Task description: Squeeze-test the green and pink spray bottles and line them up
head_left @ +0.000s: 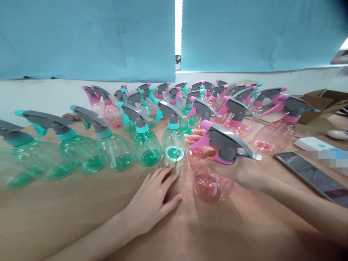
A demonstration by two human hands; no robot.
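Note:
My left hand [154, 197] lies flat on the wooden table [89, 217], fingers spread, holding nothing. Just beyond its fingertips are a green spray bottle [146, 146] and another with a turquoise collar [174, 127]. My right hand [210, 154] reaches in from the right, round the back of a pink spray bottle [209, 186] with a grey trigger head [225, 141]. That bottle leans to the right. Its head hides part of the hand, and the fingers show past its pink trigger. More pink bottles stand close behind these fingers.
A row of green spray bottles [114, 152] runs left, with several green and pink ones behind. To the right stands another pink bottle [272, 136]. Beyond it lie a phone [312, 177], a white box [312, 144], a mouse [337, 135] and an open cardboard box [320, 105].

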